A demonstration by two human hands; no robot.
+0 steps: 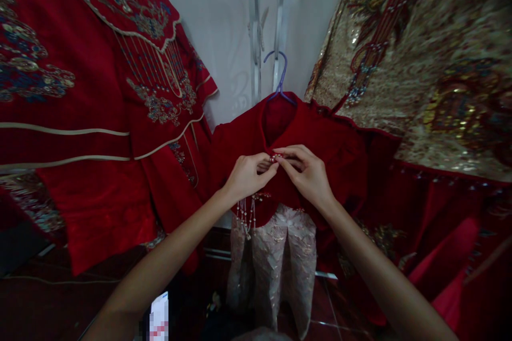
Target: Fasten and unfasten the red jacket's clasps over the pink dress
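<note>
A red jacket [320, 133] hangs in front of me on a purple hanger [283, 77], its collar standing apart at the neck. At the top of its front, my left hand [251, 173] and my right hand [306, 170] meet, both closed in a pinch. Between their fingertips shows a small beaded button fastening [276, 158]; whether its two sides are joined I cannot tell. Strings of white beads [246, 216] dangle from the jacket below my left hand. Pale brocade trousers [268, 256] hang beneath the jacket's hem.
Red embroidered garments [100, 96] hang close on the left. On the right hangs a gold sequined garment [400, 74] with dark red cloth below it. Metal rails [255, 26] run up the pale wall behind. A lit phone screen [159, 317] shows low on the left, above dark red floor tiles [328, 303].
</note>
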